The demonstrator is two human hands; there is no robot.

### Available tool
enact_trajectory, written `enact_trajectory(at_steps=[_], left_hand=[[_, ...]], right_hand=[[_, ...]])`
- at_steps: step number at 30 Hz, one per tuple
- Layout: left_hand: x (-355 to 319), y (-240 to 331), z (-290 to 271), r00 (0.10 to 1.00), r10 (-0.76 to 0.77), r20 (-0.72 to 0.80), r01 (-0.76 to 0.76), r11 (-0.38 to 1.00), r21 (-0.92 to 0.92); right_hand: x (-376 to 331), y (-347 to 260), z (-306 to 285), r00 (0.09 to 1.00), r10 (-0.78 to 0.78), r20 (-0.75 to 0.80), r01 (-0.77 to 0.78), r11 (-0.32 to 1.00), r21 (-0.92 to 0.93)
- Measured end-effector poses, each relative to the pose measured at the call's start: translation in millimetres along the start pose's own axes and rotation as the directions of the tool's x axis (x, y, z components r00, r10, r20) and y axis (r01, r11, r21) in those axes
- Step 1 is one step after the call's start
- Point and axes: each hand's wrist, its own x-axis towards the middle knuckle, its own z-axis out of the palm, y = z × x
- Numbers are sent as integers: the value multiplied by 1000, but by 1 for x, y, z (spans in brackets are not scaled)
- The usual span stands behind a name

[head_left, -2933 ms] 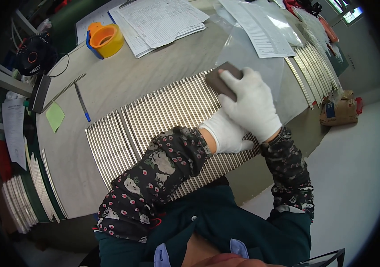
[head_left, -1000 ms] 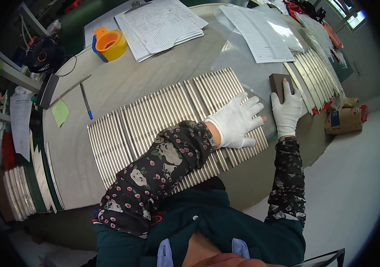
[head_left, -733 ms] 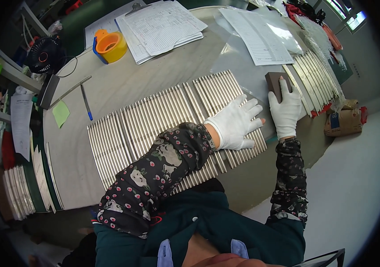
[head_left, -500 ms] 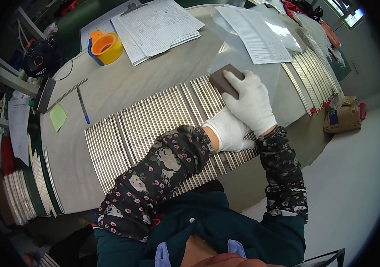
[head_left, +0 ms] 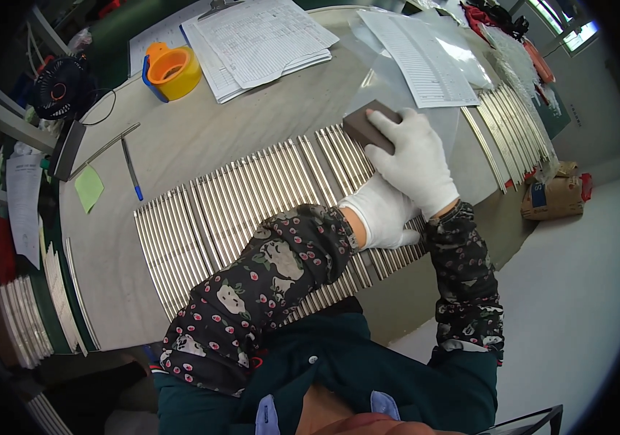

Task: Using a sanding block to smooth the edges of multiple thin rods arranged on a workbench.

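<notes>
Slim silvery metal rods [head_left: 252,177] lie side by side in a broad row across the table in front of me. My right hand [head_left: 417,158], in a white glove, grips a brown rectangular block [head_left: 369,127] at the far ends of the rods on the right. A fingertip shows bare on top of the block. My left hand [head_left: 382,210], also gloved in white, lies flat on the rods just nearer to me, its thumb stretched out to the right. The right hand partly covers its fingers. Dark flowered sleeves cover both forearms, and the left one hides part of the row.
Beyond the rods are a yellow tape roll [head_left: 174,72], stacked papers [head_left: 259,43] and a printed sheet [head_left: 422,61]. A blue pen [head_left: 132,170] and green note [head_left: 89,190] lie left. More rods [head_left: 509,134] rest at the right edge, above a brown sack [head_left: 553,199].
Little differs. My gloved hands have shifted slightly to the right in the view, while things on the left of the table appear slightly further left. The block stays in my right hand.
</notes>
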Motion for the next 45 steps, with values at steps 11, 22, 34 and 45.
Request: enact_trajectory(at_steps=[11, 22, 34, 45], left_hand=[[-3, 0, 5, 956, 145, -256, -85, 969, 233], [-8, 4, -1, 982, 23, -188, 2, 991, 132], [-3, 1, 8, 981, -3, -196, 15, 998, 59], [-5, 3, -3, 984, -107, 141, 98, 993, 68]], right_hand=[[7, -4, -4, 925, 375, -63, -370, 849, -378], [11, -30, -5, 981, 194, 22, -192, 978, -76], [11, -48, -4, 991, 71, 118, -71, 997, -2], [6, -34, 1, 968, 205, -141, -223, 966, -127]])
